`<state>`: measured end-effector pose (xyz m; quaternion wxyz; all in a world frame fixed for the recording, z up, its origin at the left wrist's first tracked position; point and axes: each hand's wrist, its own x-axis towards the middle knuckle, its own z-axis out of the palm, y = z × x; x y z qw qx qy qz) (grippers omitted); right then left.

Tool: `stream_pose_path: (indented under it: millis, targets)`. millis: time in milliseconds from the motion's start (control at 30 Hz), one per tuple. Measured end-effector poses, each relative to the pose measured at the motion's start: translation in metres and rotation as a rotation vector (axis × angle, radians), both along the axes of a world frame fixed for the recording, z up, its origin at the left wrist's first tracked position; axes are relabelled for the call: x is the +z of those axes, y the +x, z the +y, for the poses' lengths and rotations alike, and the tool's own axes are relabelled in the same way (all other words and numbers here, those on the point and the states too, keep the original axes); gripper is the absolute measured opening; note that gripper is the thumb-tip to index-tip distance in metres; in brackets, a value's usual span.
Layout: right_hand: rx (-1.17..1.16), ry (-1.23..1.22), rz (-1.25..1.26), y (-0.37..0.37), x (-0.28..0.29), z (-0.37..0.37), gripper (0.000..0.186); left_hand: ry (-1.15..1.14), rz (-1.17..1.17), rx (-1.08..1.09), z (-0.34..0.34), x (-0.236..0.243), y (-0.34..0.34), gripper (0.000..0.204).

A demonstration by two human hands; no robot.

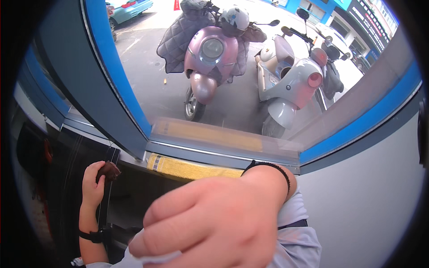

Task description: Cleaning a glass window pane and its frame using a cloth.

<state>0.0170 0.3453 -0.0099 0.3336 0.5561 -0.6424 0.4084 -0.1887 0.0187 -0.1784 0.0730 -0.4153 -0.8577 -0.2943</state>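
At the lower left my left hand (93,186) is closed around a bunched dark brown thing (108,171), possibly a cloth. It is beside the lower corner of the window frame (129,120). My right hand (223,219) fills the lower middle, very close to the camera, back of the hand up. Its fingers curl inward, and what they hold, if anything, is hidden. Behind the right wrist a folded yellow towel (190,168) lies along the window sill. The wrist covers the towel's right end.
Blue and grey framing surrounds the glass pane, which mirrors the towel. Outside stand a pink scooter (212,58) with a helmet on it and a grey-white scooter (290,80). A pale grey wall (362,192) is on the right. A black panel (71,165) stands at left.
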Motion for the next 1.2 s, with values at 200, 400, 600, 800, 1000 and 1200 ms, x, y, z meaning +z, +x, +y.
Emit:
stream_pose_path:
  millis: [200,400,600,800,1000,1200]
  targets:
    - [-0.112,0.503,-0.205,0.027,0.006,0.017,0.012,-0.038,-0.026,0.145,-0.003,0.024,0.057,0.042]
    - [-0.222,0.286,-0.019,0.053,0.012,-0.004,0.03,-0.087,-0.056,0.242,-0.014,0.02,0.089,0.04]
    - [-0.067,0.848,-0.084,0.035,0.051,-0.006,0.025,-0.135,-0.106,0.369,-0.045,0.017,0.108,0.041]
    - [0.238,1.2,0.594,0.045,0.067,-0.033,0.025,-0.086,-0.119,0.405,-0.079,0.019,0.134,0.041]
    - [-0.269,1.014,-0.16,-0.035,-0.024,-0.083,0.019,0.041,-0.292,0.335,-0.071,0.03,0.143,0.042]
    - [-0.065,0.655,-0.686,-0.093,-0.093,-0.111,0.049,0.211,-0.209,0.088,-0.037,0.064,0.147,0.046]
